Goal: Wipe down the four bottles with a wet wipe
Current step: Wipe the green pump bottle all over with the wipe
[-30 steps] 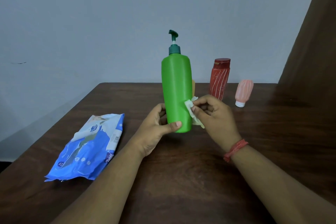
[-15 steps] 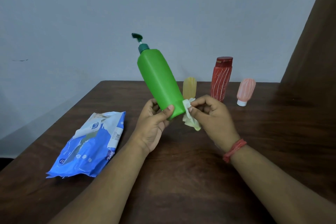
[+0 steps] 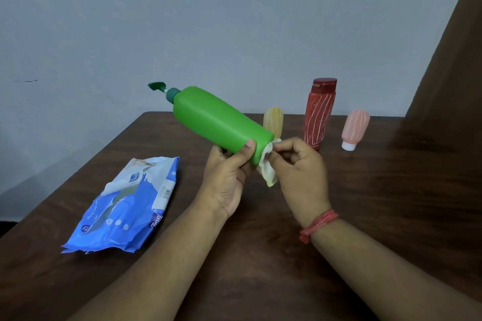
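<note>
Green pump bottle (image 3: 220, 122) held off the counter (image 3: 391, 203), tilted steeply, pump head (image 3: 157, 86) pointing up and to the left, base down toward the right.

Left hand (image 3: 228, 177) grasps the bottle near its base: thumb laid across the near side, fingers curled behind it. Left grip closed around the bottle.

Right hand (image 3: 300, 167) pinches a crumpled white wet wipe (image 3: 268, 168) between thumb and fingertips. The wipe is pressed against the bottle's bottom end and hangs below it, between the two hands. Right grip clenched on the wipe. Red thread band (image 3: 318, 225) around the right wrist.

Three other bottles stand on the far part of the counter, near the grey wall (image 3: 234, 21):
- Yellow ribbed bottle (image 3: 273, 120), partly hidden behind the green bottle's base.
- Tall red bottle (image 3: 320, 112) with white streaks and a dark red cap, upright, to the right of the yellow one.
- Pink ribbed bottle (image 3: 355, 129), resting on its white cap, furthest right, apart from the red one.

Blue wet wipe pack (image 3: 125, 206) lies flat on the counter's left side, well apart from the hands, its flap lifted.
</note>
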A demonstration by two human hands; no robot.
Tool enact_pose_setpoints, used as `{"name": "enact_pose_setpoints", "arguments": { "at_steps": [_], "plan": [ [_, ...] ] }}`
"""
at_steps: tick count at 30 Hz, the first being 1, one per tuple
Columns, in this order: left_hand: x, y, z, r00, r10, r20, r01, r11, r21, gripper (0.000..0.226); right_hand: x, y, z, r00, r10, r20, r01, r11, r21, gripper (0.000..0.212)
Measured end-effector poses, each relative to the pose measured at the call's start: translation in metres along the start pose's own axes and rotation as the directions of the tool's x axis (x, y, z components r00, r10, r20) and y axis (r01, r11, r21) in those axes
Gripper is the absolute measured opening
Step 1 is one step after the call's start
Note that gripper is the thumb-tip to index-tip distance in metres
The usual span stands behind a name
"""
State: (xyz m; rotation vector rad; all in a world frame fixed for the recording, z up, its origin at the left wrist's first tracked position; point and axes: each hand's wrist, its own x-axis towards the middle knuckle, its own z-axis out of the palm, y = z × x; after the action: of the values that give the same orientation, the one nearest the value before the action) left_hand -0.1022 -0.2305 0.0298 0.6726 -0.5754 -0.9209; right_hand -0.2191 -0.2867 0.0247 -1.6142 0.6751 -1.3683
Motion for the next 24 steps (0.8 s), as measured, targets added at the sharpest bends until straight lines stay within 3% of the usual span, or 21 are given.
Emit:
{"name": "enact_pose_setpoints", "arguments": {
  "at_steps": [5, 11, 16, 21, 24],
  "plan": [
    [-0.001, 0.005, -0.002, 0.998, 0.023, -0.054, -0.024, 1.000, -0.010, 0.064, -0.011, -0.006, 0.008, 0.987, -0.099, 0.130, 0.111, 0.990, -0.090, 0.024],
    [-0.002, 0.002, 0.000, 1.000, 0.006, 0.027, -0.007, 1.000, 0.018, 0.066, 0.002, -0.006, -0.005, 0.998, -0.063, -0.027, 0.063, 0.998, 0.030, 0.026],
    [-0.001, 0.005, -0.006, 1.000, 0.019, 0.017, -0.019, 0.999, 0.031, 0.067, -0.003, -0.005, 0.001, 0.993, -0.014, 0.121, 0.018, 0.999, -0.031, 0.023],
    [-0.001, 0.000, -0.001, 0.999, 0.012, 0.042, -0.012, 1.000, 0.014, 0.066, 0.009, -0.004, -0.009, 0.998, -0.014, -0.059, 0.016, 0.999, 0.036, 0.017],
    [-0.002, 0.001, -0.003, 0.999, 0.005, 0.047, -0.006, 1.000, 0.019, 0.065, 0.000, -0.001, -0.005, 0.998, -0.042, 0.054, 0.044, 0.999, -0.032, 0.017]
  ]
}}
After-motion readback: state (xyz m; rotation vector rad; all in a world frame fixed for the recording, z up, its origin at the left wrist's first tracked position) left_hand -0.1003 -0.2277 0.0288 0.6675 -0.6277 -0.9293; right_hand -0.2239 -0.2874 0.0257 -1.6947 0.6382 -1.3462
